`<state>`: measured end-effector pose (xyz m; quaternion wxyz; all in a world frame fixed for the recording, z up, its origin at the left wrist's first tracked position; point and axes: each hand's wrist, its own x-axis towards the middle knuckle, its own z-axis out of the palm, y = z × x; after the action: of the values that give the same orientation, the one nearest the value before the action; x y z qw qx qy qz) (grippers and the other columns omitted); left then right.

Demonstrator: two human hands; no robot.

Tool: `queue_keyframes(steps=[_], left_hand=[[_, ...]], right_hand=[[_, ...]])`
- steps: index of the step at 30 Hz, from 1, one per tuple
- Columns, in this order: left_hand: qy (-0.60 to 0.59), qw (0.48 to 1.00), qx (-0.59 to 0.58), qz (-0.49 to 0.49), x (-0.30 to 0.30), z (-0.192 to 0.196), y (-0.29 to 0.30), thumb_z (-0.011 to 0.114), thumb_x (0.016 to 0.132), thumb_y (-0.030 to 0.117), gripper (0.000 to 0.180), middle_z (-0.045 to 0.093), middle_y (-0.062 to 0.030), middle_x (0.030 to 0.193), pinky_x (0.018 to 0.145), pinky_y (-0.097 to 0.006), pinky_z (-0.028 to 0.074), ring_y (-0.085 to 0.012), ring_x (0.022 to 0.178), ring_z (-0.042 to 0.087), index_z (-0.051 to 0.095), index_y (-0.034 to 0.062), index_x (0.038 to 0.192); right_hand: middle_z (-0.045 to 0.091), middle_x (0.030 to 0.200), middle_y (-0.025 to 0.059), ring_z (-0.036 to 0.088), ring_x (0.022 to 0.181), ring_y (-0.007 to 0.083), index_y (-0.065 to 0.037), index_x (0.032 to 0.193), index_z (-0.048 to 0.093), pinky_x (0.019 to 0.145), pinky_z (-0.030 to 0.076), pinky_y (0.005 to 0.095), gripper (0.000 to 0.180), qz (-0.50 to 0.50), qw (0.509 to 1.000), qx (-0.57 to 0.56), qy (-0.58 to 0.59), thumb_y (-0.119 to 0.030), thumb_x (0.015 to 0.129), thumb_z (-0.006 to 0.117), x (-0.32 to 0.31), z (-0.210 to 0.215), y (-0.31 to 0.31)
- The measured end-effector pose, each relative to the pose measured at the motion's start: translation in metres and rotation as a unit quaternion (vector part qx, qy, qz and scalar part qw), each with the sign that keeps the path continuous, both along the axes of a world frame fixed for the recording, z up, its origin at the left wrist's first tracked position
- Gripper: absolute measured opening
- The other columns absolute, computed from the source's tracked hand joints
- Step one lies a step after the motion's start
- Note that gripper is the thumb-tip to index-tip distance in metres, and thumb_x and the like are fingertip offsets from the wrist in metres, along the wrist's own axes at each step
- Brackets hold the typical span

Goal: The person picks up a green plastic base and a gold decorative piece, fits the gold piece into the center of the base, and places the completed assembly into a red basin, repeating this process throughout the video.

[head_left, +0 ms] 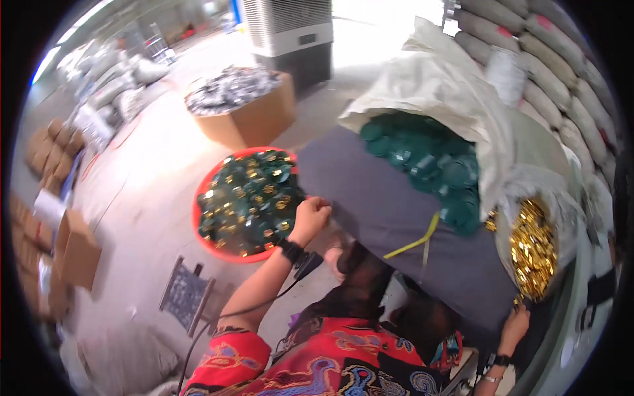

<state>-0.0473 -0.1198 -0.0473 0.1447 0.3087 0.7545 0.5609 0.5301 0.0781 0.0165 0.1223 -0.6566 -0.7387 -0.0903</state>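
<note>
My left hand (310, 220) is closed, beside the right rim of a red basin (196, 218); whatever its fingers may hold is hidden. Dark green discs, many with shiny gold pieces on them, fill the basin. At the lower right, the fingertips of my right hand (514, 326) pinch a small gold piece at the near edge of a clear plastic bag (569, 210). Shiny gold pieces (532, 254) lie heaped in that bag. Plain green discs (422, 158) spill from a large white sack (456, 99) onto the dark grey tabletop (360, 191).
A bent yellow strip (415, 246) lies on the tabletop. Beyond the basin stands a cardboard box (254, 115) of silvery pieces, with a grey air cooler (290, 39) behind. A small stool (187, 294) stands left of me. Stacked sacks (555, 72) line the right side.
</note>
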Motion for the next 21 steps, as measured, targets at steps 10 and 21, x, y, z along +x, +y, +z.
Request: queue_keyframes(steps=[10,21], left_hand=[[0.216,0.945,0.092,-0.230,0.119,0.103,0.111,0.061,0.076,0.004,0.022,0.061,-0.0135,0.074,0.060,-0.031,0.047,-0.0221,0.063,0.060,0.064,-0.0019,0.096],[0.378,0.877,-0.073,-0.286,0.157,0.084,0.216,0.063,0.077,0.014,0.038,0.062,-0.0173,0.107,0.077,-0.044,0.051,-0.0365,0.094,0.062,0.054,0.0014,0.111]], right_hand=[[0.059,0.090,0.0142,0.062,0.079,0.0282,0.000,0.102,0.060,0.070,0.050,0.0326,0.029,0.250,0.911,-0.001,0.328,0.002,0.074,0.065,-0.110,0.020,-0.041],[0.058,0.097,0.0163,0.060,0.087,0.0342,0.001,0.108,0.058,0.075,0.049,0.0390,0.032,0.238,0.906,-0.013,0.349,0.000,0.076,0.062,-0.118,0.003,-0.043]])
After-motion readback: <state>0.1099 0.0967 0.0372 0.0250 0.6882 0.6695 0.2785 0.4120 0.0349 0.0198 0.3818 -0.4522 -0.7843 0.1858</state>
